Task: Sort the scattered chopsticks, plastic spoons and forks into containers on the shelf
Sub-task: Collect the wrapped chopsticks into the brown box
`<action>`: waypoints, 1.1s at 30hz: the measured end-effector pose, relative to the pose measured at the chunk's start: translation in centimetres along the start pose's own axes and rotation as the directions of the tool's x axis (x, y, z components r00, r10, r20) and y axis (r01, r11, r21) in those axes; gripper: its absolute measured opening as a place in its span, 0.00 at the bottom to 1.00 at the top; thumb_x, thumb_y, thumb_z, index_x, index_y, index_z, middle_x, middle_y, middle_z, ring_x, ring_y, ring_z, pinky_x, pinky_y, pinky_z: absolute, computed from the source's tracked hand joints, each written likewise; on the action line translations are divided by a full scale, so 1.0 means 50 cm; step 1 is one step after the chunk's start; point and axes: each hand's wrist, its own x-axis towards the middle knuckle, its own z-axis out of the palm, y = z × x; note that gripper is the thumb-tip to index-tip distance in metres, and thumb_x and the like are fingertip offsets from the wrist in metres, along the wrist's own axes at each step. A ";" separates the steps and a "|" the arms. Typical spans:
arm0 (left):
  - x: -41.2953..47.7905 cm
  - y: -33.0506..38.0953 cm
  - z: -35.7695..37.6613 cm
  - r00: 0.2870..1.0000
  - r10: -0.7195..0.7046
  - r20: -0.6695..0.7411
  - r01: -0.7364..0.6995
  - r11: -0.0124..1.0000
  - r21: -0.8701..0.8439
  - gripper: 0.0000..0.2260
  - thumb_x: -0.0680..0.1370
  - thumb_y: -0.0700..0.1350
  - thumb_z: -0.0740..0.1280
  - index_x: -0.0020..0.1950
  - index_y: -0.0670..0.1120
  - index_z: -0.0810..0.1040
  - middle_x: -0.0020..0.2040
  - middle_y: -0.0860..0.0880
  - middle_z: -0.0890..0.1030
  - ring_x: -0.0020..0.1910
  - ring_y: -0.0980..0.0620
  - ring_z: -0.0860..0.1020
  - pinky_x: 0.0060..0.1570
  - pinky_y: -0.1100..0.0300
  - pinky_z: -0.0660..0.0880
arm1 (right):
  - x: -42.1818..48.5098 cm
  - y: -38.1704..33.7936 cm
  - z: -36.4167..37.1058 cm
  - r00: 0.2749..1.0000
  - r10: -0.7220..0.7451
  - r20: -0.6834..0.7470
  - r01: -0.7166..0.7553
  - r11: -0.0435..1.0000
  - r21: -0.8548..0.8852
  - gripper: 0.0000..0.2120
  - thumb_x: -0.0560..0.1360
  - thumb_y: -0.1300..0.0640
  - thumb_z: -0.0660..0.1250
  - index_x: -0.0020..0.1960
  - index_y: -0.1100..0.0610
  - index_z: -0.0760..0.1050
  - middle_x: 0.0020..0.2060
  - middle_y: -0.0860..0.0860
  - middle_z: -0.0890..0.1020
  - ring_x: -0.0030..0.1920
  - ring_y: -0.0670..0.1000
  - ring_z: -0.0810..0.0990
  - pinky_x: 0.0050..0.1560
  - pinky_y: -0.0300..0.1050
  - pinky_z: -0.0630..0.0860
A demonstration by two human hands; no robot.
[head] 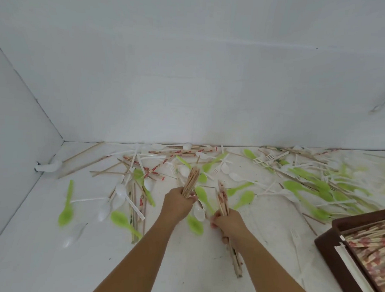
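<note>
Gathering step: our left hand (178,205) grips bare chopsticks (191,182), our right hand (229,227) grips wrapped chopsticks (222,199); next, we judge, the brown box (334,255).

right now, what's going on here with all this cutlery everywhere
A person is sorting. The left hand grips a bare chopstick bundle, the right hand a wrapped chopstick bundle. Green spoons, white spoons and forks lie scattered over the white surface. A brown box at right already holds wrapped chopsticks.
</note>
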 end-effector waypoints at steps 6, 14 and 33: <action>0.050 -0.024 0.042 0.993 -0.087 -0.083 0.096 0.989 0.114 0.16 0.70 0.59 0.76 0.48 0.50 0.80 0.41 0.53 0.82 0.40 0.52 0.82 0.38 0.57 0.77 | 0.035 -0.057 0.050 0.971 -0.194 -0.136 0.156 0.955 -0.253 0.04 0.70 0.53 0.73 0.44 0.52 0.81 0.37 0.48 0.84 0.37 0.49 0.83 0.32 0.42 0.76; 0.055 -0.024 0.037 0.993 -0.083 -0.089 0.087 0.995 0.041 0.05 0.72 0.47 0.74 0.41 0.48 0.79 0.35 0.52 0.81 0.32 0.55 0.79 0.31 0.64 0.72 | 0.077 -0.090 0.067 0.978 -0.205 0.029 0.199 0.896 -0.397 0.06 0.69 0.56 0.73 0.38 0.58 0.79 0.32 0.51 0.81 0.30 0.49 0.79 0.29 0.42 0.75; 0.073 -0.060 -0.037 0.950 -0.120 -0.289 0.105 0.992 -0.066 0.04 0.77 0.47 0.70 0.46 0.52 0.76 0.39 0.47 0.82 0.34 0.46 0.81 0.33 0.50 0.81 | 0.076 -0.092 0.066 0.926 -0.378 0.019 0.231 0.526 -0.818 0.12 0.78 0.44 0.67 0.54 0.51 0.78 0.48 0.48 0.79 0.48 0.52 0.82 0.45 0.45 0.79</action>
